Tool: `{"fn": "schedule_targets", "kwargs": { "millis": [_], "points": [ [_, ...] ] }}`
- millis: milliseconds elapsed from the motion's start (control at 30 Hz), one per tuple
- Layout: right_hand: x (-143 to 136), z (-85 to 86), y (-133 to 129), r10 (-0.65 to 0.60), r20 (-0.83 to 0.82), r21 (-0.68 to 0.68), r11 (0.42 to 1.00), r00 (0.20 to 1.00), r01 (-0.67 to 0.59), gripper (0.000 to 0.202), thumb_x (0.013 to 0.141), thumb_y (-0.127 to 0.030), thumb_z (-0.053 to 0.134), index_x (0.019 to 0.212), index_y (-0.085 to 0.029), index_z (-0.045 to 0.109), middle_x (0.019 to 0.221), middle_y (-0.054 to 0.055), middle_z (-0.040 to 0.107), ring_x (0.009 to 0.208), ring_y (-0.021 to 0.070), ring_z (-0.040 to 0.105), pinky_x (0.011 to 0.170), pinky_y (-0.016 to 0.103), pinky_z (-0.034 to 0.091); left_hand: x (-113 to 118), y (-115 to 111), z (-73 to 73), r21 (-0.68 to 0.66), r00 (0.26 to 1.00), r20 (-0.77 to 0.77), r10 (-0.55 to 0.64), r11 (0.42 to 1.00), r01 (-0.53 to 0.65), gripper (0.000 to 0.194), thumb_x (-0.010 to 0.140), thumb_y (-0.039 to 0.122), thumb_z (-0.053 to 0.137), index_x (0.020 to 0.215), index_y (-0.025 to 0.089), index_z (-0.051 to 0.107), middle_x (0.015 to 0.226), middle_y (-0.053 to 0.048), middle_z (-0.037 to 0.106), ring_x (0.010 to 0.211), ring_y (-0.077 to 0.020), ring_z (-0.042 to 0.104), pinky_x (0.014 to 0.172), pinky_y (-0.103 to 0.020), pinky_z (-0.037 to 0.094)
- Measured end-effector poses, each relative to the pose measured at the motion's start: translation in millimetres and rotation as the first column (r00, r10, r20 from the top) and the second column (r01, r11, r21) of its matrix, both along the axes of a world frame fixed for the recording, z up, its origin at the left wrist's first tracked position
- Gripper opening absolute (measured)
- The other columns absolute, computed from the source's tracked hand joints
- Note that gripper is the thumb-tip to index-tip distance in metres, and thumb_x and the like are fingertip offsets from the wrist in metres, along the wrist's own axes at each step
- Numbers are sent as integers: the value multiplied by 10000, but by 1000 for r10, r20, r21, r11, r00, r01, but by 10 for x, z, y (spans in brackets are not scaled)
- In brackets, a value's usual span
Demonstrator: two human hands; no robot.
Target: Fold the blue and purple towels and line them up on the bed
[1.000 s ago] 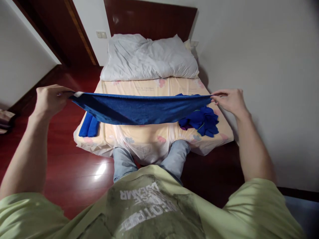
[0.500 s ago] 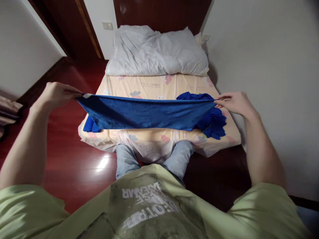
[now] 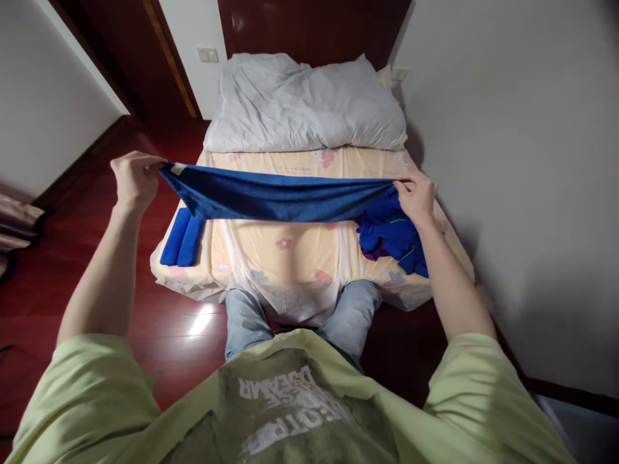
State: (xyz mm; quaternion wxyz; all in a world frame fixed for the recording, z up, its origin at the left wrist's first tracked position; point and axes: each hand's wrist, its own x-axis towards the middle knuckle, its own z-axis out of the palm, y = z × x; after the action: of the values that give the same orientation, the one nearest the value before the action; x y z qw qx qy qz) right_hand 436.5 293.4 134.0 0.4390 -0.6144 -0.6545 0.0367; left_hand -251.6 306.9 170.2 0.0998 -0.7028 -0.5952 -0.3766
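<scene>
The left hand (image 3: 136, 177) pinches one upper corner of the blue cloth (image 3: 275, 193), beside a pale tag (image 3: 179, 169); the right hand (image 3: 416, 195) pinches the other upper corner between thumb and fingers; the cloth hangs between them above the bed (image 3: 285, 258), its top edge sagging a little, its left end slightly higher than its right. Two blue rolls (image 3: 182, 238) lie side by side on the bed below the left end; a crumpled blue pile (image 3: 391, 225) lies below the right end, partly hidden by the right hand and forearm; a white quilt (image 3: 309, 106) lies at the far end.

Both grips look small, so the likeliest fault is a corner slipping free if the pull is hard or uneven, which would drop that side in a bunch; lowered with this slack, the cloth could settle in creases or askew; brought down too far left, its corner could knock the rolls, and too far right, it could land on the pile and lie uneven; whether its lower edge touches either one, I cannot tell.
</scene>
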Motion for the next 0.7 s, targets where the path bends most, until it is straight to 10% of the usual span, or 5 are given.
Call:
{"fn": "schedule_targets", "kwargs": {
  "millis": [167,367,500,700],
  "points": [
    [48,-398,-262,-19,-28,77,997,999,21,232,934,-349,614,1049,-191,740,1141,141,723,1094,277,699,978,457,605,31,-277,-384,46,997,60,52,997,-55,340,1010,309,534,1152,103,763,1149,-116,743,1045,-173,643,990,-373,503],
    [22,-1647,-823,-42,39,-162,986,998,48,217,917,-266,565,932,-187,767,1120,165,757,1102,290,706,1058,460,558,110,-879,-1736,-354,1000,7,-2,935,5,347,956,276,462,1073,164,768,1235,-146,726,1154,-253,650,1026,-408,511],
    [-91,-2447,-1258,1,60,-474,880,998,28,226,860,-163,546,841,-173,770,1107,189,765,1096,310,716,1080,445,542,242,-1263,-2505,-588,995,-80,-58,809,0,404,893,188,405,1044,150,777,1183,-169,741,1131,-290,667,1034,-383,522],
    [-112,-2843,-1582,-40,58,-557,828,998,65,219,824,-147,549,829,-198,762,1116,173,768,1106,330,711,1089,481,533,315,-1596,-2859,-699,989,-132,-59,714,-51,413,848,169,418,1035,183,786,1119,-145,760,1111,-306,679,1004,-388,546]
  ]
}}
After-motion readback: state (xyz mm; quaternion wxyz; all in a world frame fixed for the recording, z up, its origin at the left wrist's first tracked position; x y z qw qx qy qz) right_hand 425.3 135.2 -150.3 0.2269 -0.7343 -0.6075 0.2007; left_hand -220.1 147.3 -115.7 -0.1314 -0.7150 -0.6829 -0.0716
